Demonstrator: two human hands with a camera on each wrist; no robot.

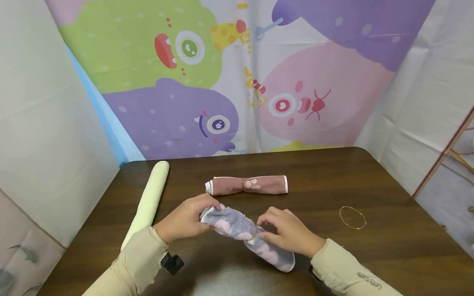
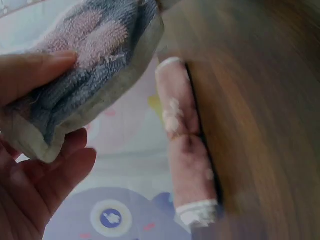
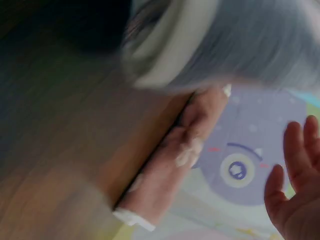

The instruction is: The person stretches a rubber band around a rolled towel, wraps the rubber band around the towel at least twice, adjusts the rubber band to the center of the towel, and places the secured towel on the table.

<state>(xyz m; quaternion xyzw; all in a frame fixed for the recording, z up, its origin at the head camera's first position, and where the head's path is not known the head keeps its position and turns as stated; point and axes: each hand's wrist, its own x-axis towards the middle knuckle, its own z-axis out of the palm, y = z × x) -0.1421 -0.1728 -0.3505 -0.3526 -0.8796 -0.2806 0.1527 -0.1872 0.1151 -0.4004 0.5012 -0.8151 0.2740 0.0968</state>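
Here I'm pinching the raised end of the blue-grey towel roll (image 1: 231, 222) in my left grip (image 1: 191, 218). From that hold the roll is stretching off to my right and back toward my body, its long axis slanting across me and bending at the thin tie band (image 1: 254, 235) around its middle. That band is sitting just beside my right grip (image 1: 290, 231), the nearer of the two; its fingers are hanging spread and relaxed, and whether a fingertip is touching the cloth I'm not managing to tell. The roll's other end is pointing out near my right wrist. Beyond, the dusty-pink towel roll (image 1: 226, 186) is lying crosswise on the counter (image 1: 314, 189), the pale yellow roll (image 1: 148, 201) is slanting at my left, and a loose thin loop (image 1: 365, 223) is resting well apart on my right.
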